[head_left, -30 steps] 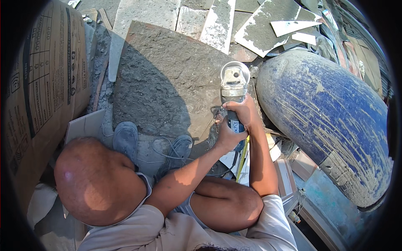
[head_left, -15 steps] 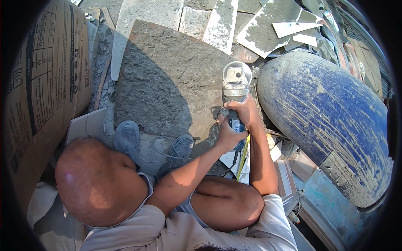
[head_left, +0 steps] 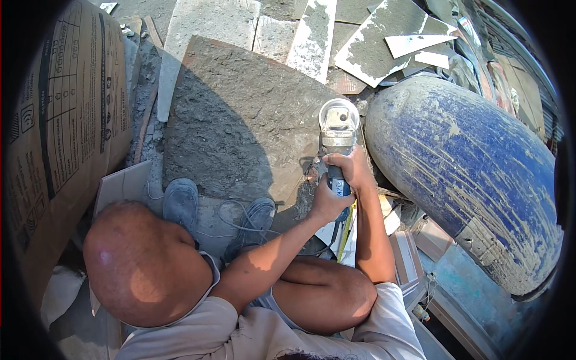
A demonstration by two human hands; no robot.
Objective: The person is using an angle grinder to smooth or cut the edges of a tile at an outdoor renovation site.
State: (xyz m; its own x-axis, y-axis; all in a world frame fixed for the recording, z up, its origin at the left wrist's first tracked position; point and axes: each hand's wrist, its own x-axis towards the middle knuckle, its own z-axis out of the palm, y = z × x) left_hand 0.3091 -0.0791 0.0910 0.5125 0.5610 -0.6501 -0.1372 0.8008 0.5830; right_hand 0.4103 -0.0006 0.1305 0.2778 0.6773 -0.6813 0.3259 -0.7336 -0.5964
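Observation:
Both my hands are wrapped round an angle grinder point(head_left: 339, 137), its round guard and metal head pointing away from me. My left hand point(head_left: 330, 201) grips the rear of the blue body. Farther forward, my right hand point(head_left: 353, 168) closes on the body just behind the metal head. The grinder is over the right edge of a large slab point(head_left: 234, 114) coated in rough grey mortar. Whether the disc touches anything cannot be made out. A dark cord runs back from the grinder past a yellow tape measure point(head_left: 347, 237) lying near my right forearm.
A big blue drum point(head_left: 468, 168), crusted with cement, lies close on the right. On the left stands a brown printed paper sack point(head_left: 78, 90). Broken white tile pieces point(head_left: 390, 42) lie at the back. A thin pale cable point(head_left: 240, 219) loops over my shoe.
The view has shifted slightly, so most things appear a little lower. Both hands keep the same grip on the angle grinder, with no clear movement against the slab.

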